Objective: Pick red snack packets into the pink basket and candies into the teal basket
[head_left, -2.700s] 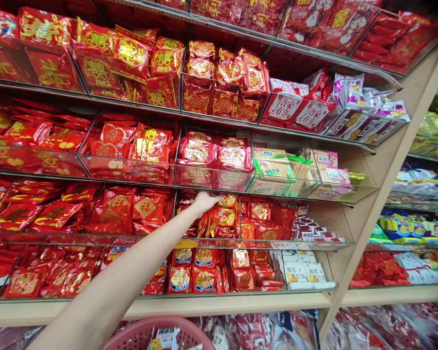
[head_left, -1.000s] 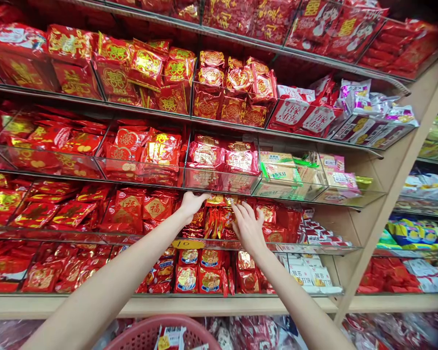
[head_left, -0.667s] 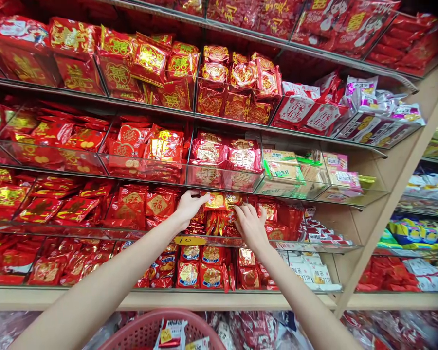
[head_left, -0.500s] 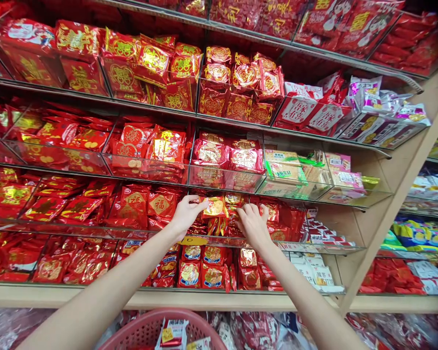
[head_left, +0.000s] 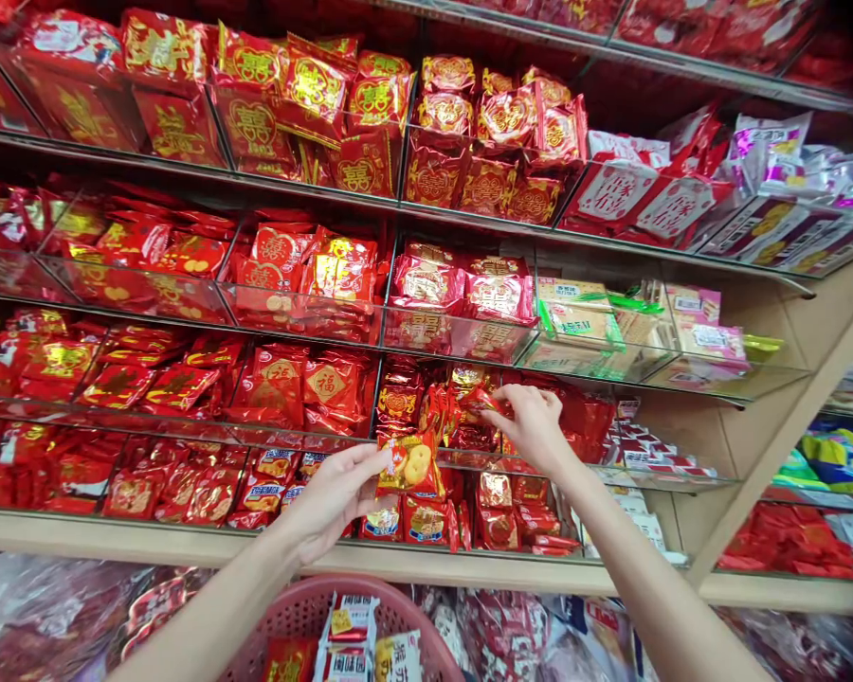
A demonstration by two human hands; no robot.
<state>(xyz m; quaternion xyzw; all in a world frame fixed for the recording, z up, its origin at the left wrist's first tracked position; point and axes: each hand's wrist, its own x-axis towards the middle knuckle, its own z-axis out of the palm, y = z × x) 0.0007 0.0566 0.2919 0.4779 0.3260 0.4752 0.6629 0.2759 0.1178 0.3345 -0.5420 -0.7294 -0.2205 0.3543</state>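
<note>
My left hand (head_left: 337, 497) pinches a red biscuit packet (head_left: 413, 464) by its left edge. Pictures of yellow round biscuits show on its front, and it is held out before the shelf edge, above the basket. My right hand (head_left: 533, 421) reaches into a compartment of the third shelf, its thumb and fingers closed on a small red packet (head_left: 478, 403). Beside that packet stand several red-and-gold packets (head_left: 400, 398). The pink plastic basket (head_left: 295, 599) below holds white packets (head_left: 347, 630) and a red packet (head_left: 289, 658).
Clear dividers and front lips split the shelves into compartments of red packets. Green-and-cream packets (head_left: 581, 317) lie on the shelf above my right hand. A wooden upright (head_left: 789, 455) bounds the shelves on the right. Plastic-wrapped goods (head_left: 43, 616) lie below the bottom ledge (head_left: 149, 542).
My left hand has drawn the biscuit packet out of the compartment, down and towards me. My right hand has shifted up and right, now pinching a red packet. The view has tilted slightly down.
</note>
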